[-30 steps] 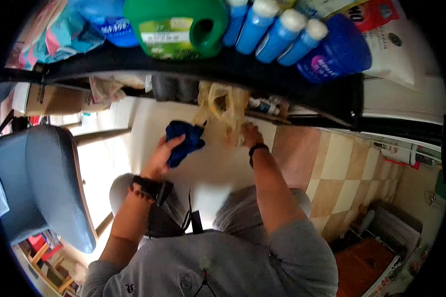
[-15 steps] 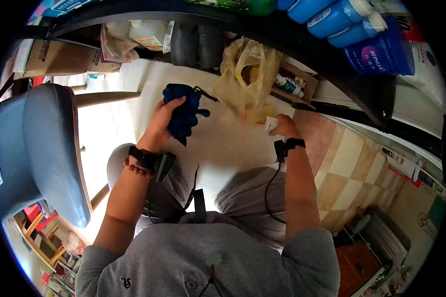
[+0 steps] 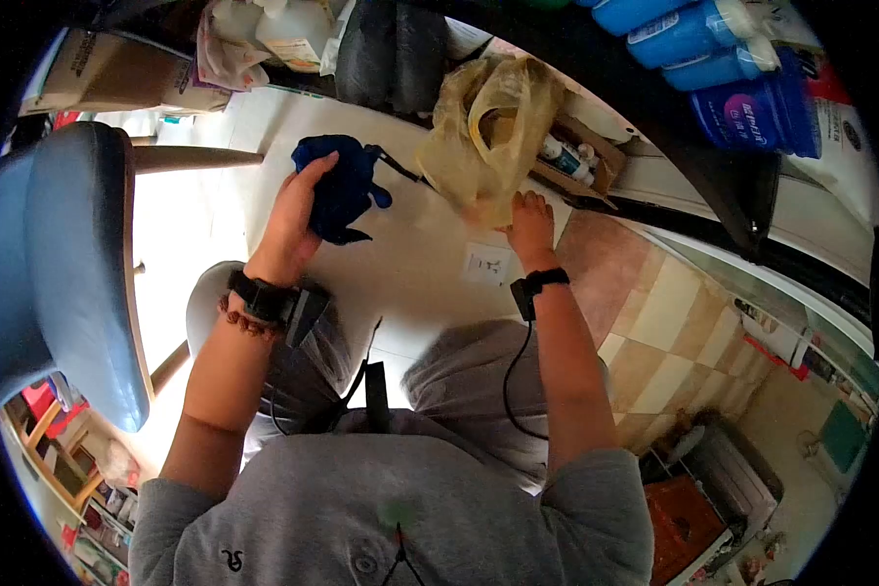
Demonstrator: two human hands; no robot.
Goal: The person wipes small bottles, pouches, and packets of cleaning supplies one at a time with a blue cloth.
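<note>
My left hand (image 3: 293,217) is closed round a bundled dark blue cloth (image 3: 340,190), its thumb on top, and a dark strap sticks out to the right of the cloth. My right hand (image 3: 531,227) has its fingers curled at the lower right edge of a translucent yellow plastic bag (image 3: 459,146). What those fingers hold, if anything, is hidden. On the pale floor (image 3: 410,264), just below the bag and left of my right wrist, lies a small white card or paper (image 3: 486,264) with dark marks.
A dark shelf (image 3: 654,127) with blue bottles (image 3: 718,63) and a blue tub (image 3: 752,115) curves across the upper right. Behind the bag stand a small open box (image 3: 606,168) and grey cylinders (image 3: 391,59). A blue chair (image 3: 83,264) is at left.
The white piece that was at my right hand now lies on the floor. My right hand has moved to the bag's lower edge. The blue cloth stays in my left hand.
</note>
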